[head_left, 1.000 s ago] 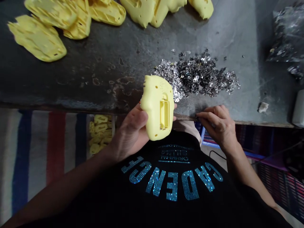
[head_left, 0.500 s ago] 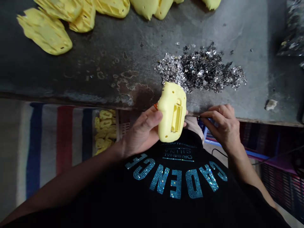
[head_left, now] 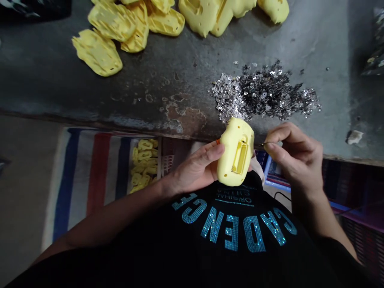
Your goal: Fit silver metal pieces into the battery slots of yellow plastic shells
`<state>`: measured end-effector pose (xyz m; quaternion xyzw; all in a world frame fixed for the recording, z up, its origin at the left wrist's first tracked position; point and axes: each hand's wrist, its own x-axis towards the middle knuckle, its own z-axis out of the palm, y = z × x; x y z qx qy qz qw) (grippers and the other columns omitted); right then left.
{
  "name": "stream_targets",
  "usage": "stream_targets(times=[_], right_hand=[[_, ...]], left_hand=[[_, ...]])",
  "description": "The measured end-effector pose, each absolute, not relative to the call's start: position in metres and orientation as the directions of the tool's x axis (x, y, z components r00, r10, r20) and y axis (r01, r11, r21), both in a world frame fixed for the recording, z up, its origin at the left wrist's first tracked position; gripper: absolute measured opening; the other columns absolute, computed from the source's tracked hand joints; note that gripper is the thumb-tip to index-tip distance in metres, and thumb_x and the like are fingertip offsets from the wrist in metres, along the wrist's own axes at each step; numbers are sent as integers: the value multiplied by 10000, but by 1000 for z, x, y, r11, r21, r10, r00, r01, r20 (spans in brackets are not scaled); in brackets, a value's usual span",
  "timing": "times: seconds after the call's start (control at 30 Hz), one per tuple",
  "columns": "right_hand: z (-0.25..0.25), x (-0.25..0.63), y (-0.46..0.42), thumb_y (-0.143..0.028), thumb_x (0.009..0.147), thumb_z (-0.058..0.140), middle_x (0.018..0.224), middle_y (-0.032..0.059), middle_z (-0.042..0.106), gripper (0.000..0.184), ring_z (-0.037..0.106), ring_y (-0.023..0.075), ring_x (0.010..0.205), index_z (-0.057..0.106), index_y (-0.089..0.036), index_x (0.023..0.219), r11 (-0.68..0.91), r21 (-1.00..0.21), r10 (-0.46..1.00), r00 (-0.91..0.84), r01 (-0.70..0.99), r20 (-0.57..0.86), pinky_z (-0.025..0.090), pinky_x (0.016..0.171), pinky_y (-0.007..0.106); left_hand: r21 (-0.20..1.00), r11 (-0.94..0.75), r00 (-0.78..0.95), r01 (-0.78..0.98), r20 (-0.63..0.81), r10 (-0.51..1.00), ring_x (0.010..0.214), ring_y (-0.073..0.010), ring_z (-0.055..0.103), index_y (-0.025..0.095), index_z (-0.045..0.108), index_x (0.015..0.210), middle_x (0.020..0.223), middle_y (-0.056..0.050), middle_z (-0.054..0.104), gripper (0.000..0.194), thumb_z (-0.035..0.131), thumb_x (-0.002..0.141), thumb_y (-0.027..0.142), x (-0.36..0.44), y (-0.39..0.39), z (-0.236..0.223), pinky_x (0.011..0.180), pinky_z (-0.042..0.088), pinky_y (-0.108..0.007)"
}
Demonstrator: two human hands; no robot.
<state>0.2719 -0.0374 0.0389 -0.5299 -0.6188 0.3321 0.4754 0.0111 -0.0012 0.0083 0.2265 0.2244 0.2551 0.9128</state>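
My left hand [head_left: 196, 168] grips a yellow plastic shell [head_left: 235, 152] with an open rectangular compartment facing me, held just below the table's front edge. My right hand [head_left: 295, 158] is closed in a pinch on a small shiny metal piece [head_left: 264, 144], right beside the shell's right side. A heap of small silvery metal pieces [head_left: 265, 92] lies on the dark table [head_left: 168, 80] just beyond both hands.
Several more yellow shells [head_left: 126, 28] lie along the table's far edge. A box of yellow parts [head_left: 142, 164] sits on the striped mat under the table. A blue crate [head_left: 274, 176] stands below my right hand. A small white scrap [head_left: 354, 137] lies at the table's right.
My left hand has carried the shell to the right and lower, off the table edge. My right hand has lifted from the edge with its pinched piece and closed in on the shell.
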Motion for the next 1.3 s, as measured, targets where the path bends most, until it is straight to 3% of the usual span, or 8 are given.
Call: stream_targets(times=[0.23, 0.37, 0.87, 1.13, 1.3], right_hand=[[50, 263, -20, -477, 1093, 845, 947, 28, 785, 234, 721, 257, 931, 782, -305, 948, 255, -902, 967, -104, 347, 234, 603, 908, 493], [53, 260, -22, -458, 1092, 852, 944, 26, 790, 229, 726, 261, 922, 773, -310, 936, 263, -896, 964, -120, 358, 235, 598, 905, 505], [55, 256, -25, -290, 1085, 810, 977, 39, 803, 146, 707, 274, 917, 759, -313, 950, 419, -703, 902, -175, 574, 395, 558, 899, 516], [56, 253, -17, -297, 1028, 879, 933, 16, 808, 152, 732, 253, 897, 774, -285, 919, 453, -775, 887, -132, 440, 443, 566, 896, 488], [53, 252, -13, -256, 1036, 861, 929, 15, 798, 145, 736, 248, 906, 765, -283, 931, 466, -765, 880, -146, 444, 451, 573, 897, 479]], left_hand=[[566, 742, 788, -360, -241, 566, 1320, -406, 857, 250, 664, 1645, 1423, -169, 870, 830, 849, 1015, 758, 17, -3, 19, 1124, 713, -548], [566, 746, 790, -350, -250, 560, 1341, -410, 849, 239, 636, 1679, 1457, -177, 859, 889, 861, 1003, 769, 17, -2, 20, 1118, 719, -538], [523, 753, 745, -399, -293, 599, 1485, -405, 779, 278, 719, 1568, 1552, -142, 830, 741, 928, 983, 682, 19, -5, 9, 1133, 716, -518], [524, 757, 757, -391, -285, 588, 1580, -427, 711, 232, 737, 1558, 1622, -164, 794, 751, 914, 999, 702, 21, -4, 15, 1221, 670, -524], [498, 763, 772, -412, -254, 582, 1576, -425, 715, 240, 767, 1532, 1598, -149, 811, 719, 928, 993, 688, 22, -5, 17, 1258, 649, -550]])
